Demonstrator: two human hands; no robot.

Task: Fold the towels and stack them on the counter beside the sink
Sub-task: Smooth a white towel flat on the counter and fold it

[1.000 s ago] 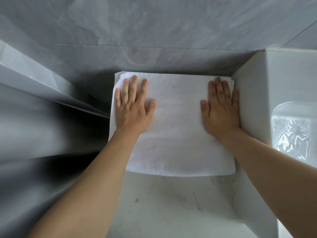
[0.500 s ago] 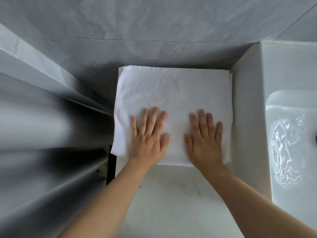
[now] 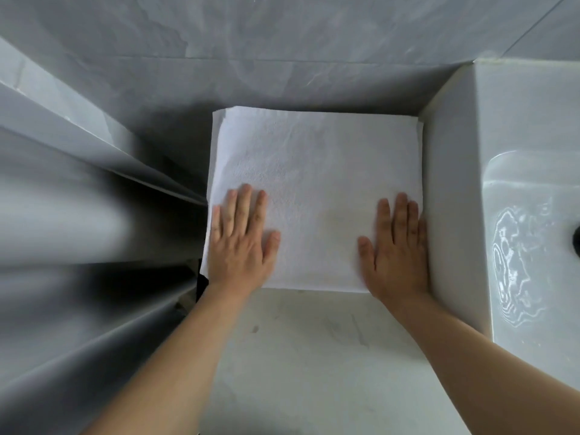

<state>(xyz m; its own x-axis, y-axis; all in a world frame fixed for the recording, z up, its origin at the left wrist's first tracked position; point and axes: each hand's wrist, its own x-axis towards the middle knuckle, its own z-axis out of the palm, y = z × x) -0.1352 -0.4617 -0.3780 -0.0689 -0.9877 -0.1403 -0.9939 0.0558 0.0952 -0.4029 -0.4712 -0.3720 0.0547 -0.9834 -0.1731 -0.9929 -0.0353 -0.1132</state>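
Observation:
A folded white towel [image 3: 314, 183] lies flat on the pale marble counter [image 3: 314, 356], pushed against the grey back wall and the sink's side. Layered edges show at its far left corner. My left hand [image 3: 240, 243] lies flat on the towel's near left corner, fingers straight. Flat on the near right corner, beside the sink wall, rests my right hand [image 3: 397, 249], its fingers straight too.
The white sink [image 3: 533, 230] rises to the right of the towel, its basin shiny with a dark drain at the frame edge. Grey tiled wall stands behind. A grey wall edge and a dark gap border the counter on the left.
Both hands slid from the towel's far corners to the middle of its near edge, then spread apart to the near corners. The towel stayed in place.

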